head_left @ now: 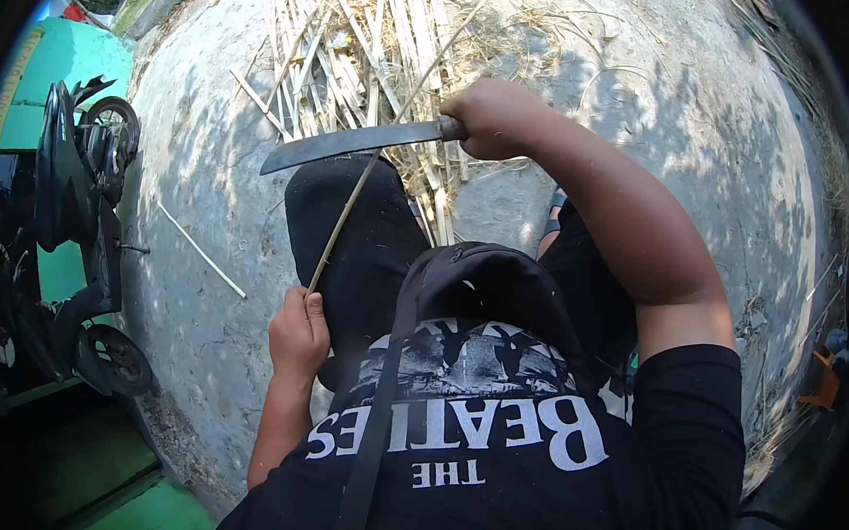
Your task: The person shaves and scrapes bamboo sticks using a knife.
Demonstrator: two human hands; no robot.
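Observation:
My right hand (495, 118) is wrapped round the handle of a machete (349, 143), whose long, slightly curved blade points left above my left knee. Crossing the blade is a thin bamboo strip (342, 220), which slants from lower left to the top of the view. Its near end sits in my closed left hand (299, 333), the thumb pressed against it. Blade and strip appear to touch where they cross; I cannot tell how deep the edge bears on it. Beyond my knees lies a loose heap of split bamboo strips (358, 70) on the ground.
A dark motorbike (80, 237) stands at the left beside a green wall (80, 55). One pale strip (201, 251) lies alone on the concrete ground (201, 320). Curly shavings (512, 54) are scattered right of the heap. An orange object (821, 384) is at the far right edge.

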